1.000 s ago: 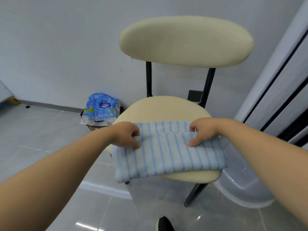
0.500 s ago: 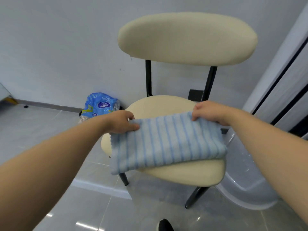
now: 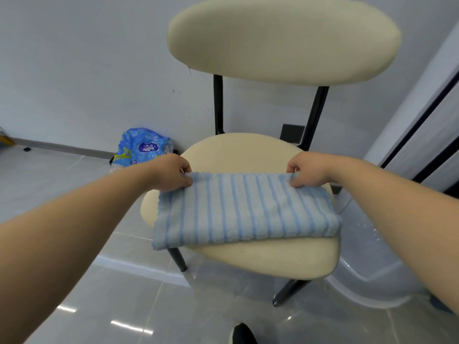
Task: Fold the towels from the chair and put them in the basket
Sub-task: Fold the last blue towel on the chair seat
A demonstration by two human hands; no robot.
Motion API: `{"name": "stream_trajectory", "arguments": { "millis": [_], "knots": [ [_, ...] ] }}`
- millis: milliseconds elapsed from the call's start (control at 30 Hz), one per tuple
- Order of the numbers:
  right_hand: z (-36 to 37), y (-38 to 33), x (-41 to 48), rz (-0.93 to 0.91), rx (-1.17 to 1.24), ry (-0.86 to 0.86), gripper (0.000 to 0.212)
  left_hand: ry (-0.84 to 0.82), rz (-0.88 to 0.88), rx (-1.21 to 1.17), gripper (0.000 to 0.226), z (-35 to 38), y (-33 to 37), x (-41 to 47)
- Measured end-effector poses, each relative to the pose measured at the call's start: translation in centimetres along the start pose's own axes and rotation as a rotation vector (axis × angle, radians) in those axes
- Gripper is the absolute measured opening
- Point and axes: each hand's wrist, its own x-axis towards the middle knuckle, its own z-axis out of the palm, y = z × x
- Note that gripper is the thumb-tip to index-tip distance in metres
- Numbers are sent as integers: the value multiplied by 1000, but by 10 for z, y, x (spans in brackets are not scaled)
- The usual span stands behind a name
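Left hand (image 3: 171,173), right hand (image 3: 308,170) — pinching towel (image 3: 246,209).

Folded striped towel (image 3: 244,209) on a cream chair (image 3: 263,155).
The left hand (image 3: 171,173) and right hand (image 3: 306,170) each pinched a far corner; a blue packet (image 3: 141,147) lay on the floor.

We note towel (image 3: 244,209) on chair (image 3: 268,259) seat, overhanging left edge; packet (image 3: 142,148) on floor behind-left; tub (image 3: 367,264) at right.
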Motion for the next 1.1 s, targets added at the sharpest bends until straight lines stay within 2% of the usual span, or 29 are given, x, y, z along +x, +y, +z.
{"name": "stream_trajectory", "arguments": {
  "millis": [267,500,633,767,900,1033,1100],
  "knots": [
    [-9,-2,0,-28,-89,19,29,53,-35,-30,9,2,-10,4],
    [3,-5,7,12,-134,-2,42,86,27,209,30,8,-5,8],
    [-1,-1,7,16,-138,-37,53,78,30,239,33,0,-13,5],
    [-3,6,5,28,-109,-72,49,-21,17,117,27,-7,-20,0],
    [-2,10,4,18,-105,-96,24,-91,27,69,19,-5,-19,-2],
    [-11,6,-13,-7,-161,-83,37,-89,51,51,19,-10,-11,-14],
    [-21,4,-28,-15,-247,-68,34,-79,74,47,23,-22,-7,-28]
  ]
}}
